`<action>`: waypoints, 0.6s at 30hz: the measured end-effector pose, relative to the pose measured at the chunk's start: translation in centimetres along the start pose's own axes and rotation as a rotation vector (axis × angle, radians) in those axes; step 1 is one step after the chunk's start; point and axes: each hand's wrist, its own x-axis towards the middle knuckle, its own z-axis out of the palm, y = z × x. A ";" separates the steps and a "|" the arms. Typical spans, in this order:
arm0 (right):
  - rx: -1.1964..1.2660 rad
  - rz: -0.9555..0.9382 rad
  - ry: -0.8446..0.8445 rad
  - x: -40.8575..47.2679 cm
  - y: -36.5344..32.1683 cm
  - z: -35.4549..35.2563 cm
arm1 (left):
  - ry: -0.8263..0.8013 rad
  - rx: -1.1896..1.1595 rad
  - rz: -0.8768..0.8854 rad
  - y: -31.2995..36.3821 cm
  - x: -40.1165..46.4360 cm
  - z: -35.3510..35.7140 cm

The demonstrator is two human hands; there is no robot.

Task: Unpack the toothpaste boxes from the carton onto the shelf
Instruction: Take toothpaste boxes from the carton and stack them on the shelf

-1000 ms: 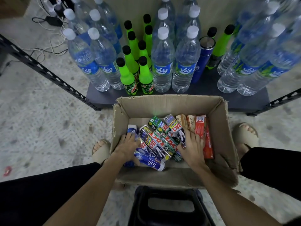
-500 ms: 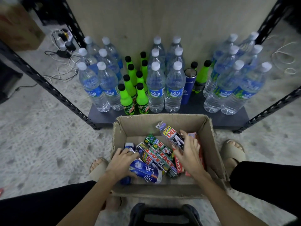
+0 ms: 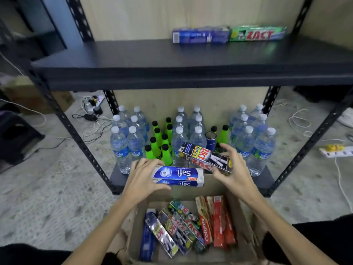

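Above the open carton (image 3: 246, 222), whose remaining boxes lie slanted inside, the left hand (image 3: 141, 180) grips two stacked blue-white Safi boxes (image 3: 178, 176) at 9 o'clock of the black Zact box (image 3: 206, 158) pinched by the right hand (image 3: 236, 175).

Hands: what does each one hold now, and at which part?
The left hand grips the blue Safi boxes at their left end. The right hand holds the black Zact box at its right end.
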 end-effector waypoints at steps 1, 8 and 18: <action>0.001 -0.033 0.015 0.6 -1.1 -1.1 | 0.030 -0.003 0.007 0.6 0.7 -1.2; 0.046 -0.160 0.148 4.8 -7.5 -9.3 | 0.236 -0.031 0.103 4.1 5.3 -9.9; 0.032 -0.271 0.200 12.1 -11.7 -21.3 | 0.397 -0.025 0.204 8.9 14.0 -20.5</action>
